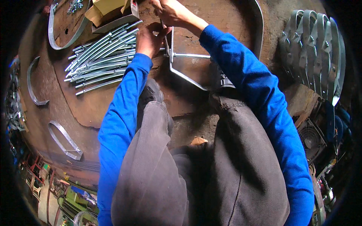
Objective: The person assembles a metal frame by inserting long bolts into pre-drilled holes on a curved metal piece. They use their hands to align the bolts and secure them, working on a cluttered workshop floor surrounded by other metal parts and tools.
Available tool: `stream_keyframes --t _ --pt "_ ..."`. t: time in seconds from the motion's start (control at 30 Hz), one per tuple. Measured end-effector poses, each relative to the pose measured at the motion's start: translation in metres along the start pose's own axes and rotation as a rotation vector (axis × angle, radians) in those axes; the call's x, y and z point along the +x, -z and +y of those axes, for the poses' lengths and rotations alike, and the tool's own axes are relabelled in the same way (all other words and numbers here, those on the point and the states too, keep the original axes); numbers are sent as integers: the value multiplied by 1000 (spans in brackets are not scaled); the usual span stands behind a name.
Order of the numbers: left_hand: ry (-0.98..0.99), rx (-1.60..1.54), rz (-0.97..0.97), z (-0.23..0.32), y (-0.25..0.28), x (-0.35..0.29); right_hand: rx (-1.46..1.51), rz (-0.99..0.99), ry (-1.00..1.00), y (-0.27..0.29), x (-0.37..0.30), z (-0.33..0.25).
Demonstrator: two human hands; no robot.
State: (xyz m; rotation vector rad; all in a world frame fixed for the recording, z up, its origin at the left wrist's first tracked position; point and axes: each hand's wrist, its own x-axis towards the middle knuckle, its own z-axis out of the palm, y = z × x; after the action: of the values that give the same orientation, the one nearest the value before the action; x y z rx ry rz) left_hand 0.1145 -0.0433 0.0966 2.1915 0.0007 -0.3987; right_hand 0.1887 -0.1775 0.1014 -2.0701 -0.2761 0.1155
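Observation:
My left hand [148,42] is closed around the upper part of a bent metal strap [186,80], fingers curled at its edge. A threaded rod [191,55] runs crosswise through the strap, with what looks like a nut where they meet. Just above, my right hand [170,13] is closed with its fingertips pressed together near the strap's upper end; what they pinch is hidden. Beside my left hand lies a loose pile of shiny metal rods [100,62], several with nuts on them.
An open cardboard box [115,19] stands beyond the rods, near small loose hardware [75,6]. Bent metal straps [64,138] lie at the left. At the right stands a row of looped metal straps [315,51]. A fan-like round grille [310,138] sits below them.

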Motion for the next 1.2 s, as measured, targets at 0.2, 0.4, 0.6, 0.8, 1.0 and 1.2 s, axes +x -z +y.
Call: stream_keyframes --t 0.2,0.4,0.6,0.8,1.0,1.2 --pt "-130 30 -3 -8 -10 1 -125 3 117 6 -2 25" --pt "-401 298 -77 -21 -2 -10 -350 -157 579 22 -28 0" --pt "-323 2 -248 -29 2 -60 134 -137 74 28 -122 -91" --pt "-565 -91 -173 -26 -7 -117 -46 -358 611 14 -184 -86" --pt "-569 -104 -176 -50 11 -83 157 -275 425 24 -148 -94" --pt "-87 -393 -257 12 20 -33 -151 -116 418 47 -52 -50"
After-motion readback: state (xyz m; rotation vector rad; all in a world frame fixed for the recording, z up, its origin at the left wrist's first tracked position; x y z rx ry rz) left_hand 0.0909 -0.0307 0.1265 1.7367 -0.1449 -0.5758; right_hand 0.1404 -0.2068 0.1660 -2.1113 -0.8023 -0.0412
